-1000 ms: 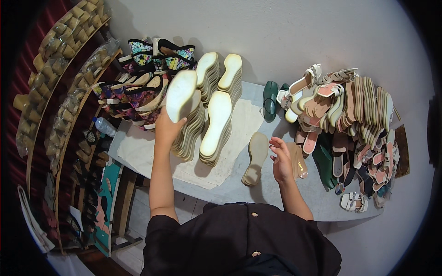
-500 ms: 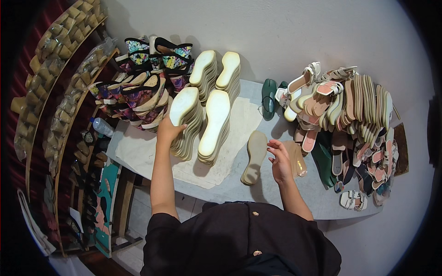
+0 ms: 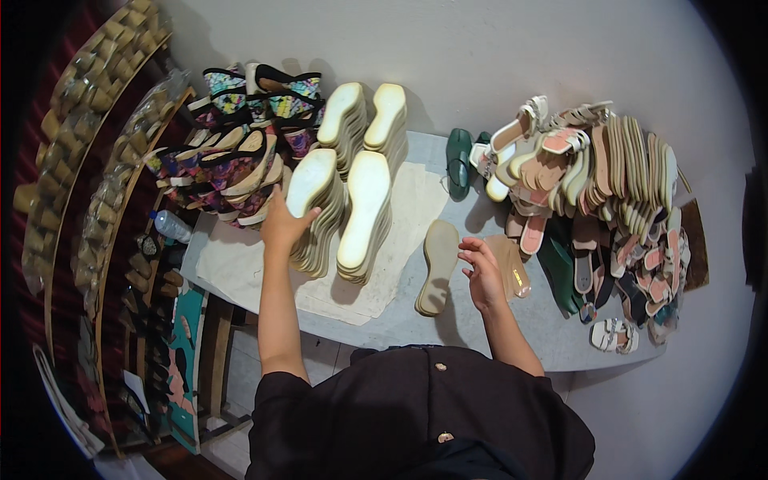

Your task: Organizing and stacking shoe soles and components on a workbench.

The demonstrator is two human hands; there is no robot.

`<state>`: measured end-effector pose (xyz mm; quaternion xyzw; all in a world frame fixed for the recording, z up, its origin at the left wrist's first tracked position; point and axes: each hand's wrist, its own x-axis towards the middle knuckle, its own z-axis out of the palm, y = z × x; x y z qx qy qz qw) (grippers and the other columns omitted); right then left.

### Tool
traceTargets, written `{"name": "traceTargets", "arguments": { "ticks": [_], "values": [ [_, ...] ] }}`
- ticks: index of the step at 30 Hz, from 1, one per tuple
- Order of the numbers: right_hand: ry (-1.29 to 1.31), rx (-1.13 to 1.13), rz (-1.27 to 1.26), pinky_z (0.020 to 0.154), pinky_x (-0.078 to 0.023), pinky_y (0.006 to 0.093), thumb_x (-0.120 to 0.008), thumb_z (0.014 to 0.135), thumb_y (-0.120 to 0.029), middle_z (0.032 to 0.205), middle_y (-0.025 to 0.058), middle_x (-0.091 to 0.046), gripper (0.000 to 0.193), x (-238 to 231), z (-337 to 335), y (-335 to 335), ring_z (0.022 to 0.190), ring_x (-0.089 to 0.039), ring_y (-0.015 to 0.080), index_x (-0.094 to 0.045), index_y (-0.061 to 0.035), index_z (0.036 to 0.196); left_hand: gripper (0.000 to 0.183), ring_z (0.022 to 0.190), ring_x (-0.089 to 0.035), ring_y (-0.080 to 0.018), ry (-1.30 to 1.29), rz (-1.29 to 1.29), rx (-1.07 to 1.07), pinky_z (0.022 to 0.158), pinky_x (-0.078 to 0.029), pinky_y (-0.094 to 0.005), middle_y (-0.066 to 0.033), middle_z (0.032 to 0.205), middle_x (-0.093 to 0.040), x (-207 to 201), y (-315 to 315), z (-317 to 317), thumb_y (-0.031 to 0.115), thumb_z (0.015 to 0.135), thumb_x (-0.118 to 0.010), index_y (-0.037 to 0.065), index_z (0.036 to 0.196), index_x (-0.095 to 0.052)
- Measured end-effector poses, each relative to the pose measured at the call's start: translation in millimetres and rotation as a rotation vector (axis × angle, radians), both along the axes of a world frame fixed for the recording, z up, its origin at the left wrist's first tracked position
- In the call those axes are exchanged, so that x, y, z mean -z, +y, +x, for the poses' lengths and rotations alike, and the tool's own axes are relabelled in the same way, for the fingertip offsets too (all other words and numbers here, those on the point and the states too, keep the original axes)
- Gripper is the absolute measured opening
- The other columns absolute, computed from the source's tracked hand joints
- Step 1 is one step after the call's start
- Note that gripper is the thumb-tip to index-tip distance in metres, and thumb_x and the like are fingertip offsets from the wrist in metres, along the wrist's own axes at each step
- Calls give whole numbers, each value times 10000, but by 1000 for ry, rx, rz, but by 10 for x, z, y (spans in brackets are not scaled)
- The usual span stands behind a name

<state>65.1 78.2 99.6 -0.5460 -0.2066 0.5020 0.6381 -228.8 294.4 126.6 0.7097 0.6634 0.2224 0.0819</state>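
My left hand [image 3: 286,225] is at the near left stack of pale shoe soles [image 3: 312,178]. Its fingers stretch up along the stack's left side, while the thumb lies apart across the front of the stack. Beside that stack stands another stack of soles [image 3: 365,210], with two more behind. My right hand [image 3: 483,276] is raised over the table with loosely curved fingers apart and nothing in them. Just left of it lies a small pile of soles [image 3: 438,268]. A tan insole-like piece [image 3: 512,272] lies to its right, partly behind the fingers.
Floral wedge shoes [image 3: 240,164] are heaped at the left. Green shoes [image 3: 458,164] and a large pile of sandals and soles [image 3: 596,176] fill the right. Pale cloth [image 3: 216,260] lies under the stacks. Racks of heels [image 3: 112,192] and a bottle [image 3: 170,226] stand left.
The whole view has shifted slightly. My left fingers reach more visibly up beside the stack, with the thumb still across its front. My right hand stays nearly in place.
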Motion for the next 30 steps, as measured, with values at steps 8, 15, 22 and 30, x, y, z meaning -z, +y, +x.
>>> {"name": "traceTargets", "arguments": {
  "ticks": [8,15,22,30],
  "values": [
    [3,326,-37,800,-327,277,-561,771,-165,988,-27,-518,264,220,576,-194,933,-471,102,-554,-126,1032,588,1116,-471,-301,-783,500,463,948,-363,-387,-202,1183,-490,-887,-1157,461,188,750,-658,-18,1241,-410],
    [-1033,471,-138,912,-320,424,-608,699,-132,1008,42,-525,328,258,1051,-78,1004,-486,215,-557,-125,1023,558,1144,-442,-338,-469,-33,1076,941,-361,-430,-209,1233,-444,20,-1593,1687,175,791,-596,11,1279,-380],
    [-1768,457,-472,931,-200,595,-600,714,-181,1222,33,-455,465,108,1595,384,1233,-344,234,-489,-140,1164,585,1290,-268,-350,121,-82,864,975,-260,-585,-199,1395,-279,1812,-1834,1823,297,844,-493,65,1350,-313],
    [-1914,345,-604,974,-139,605,-511,778,-138,1253,48,-507,384,182,2071,567,1255,-368,215,-529,-78,1157,586,1317,-237,-291,161,-71,860,972,-258,-592,-151,1424,-255,1819,-1874,1828,309,840,-492,98,1358,-316]
  ]
}}
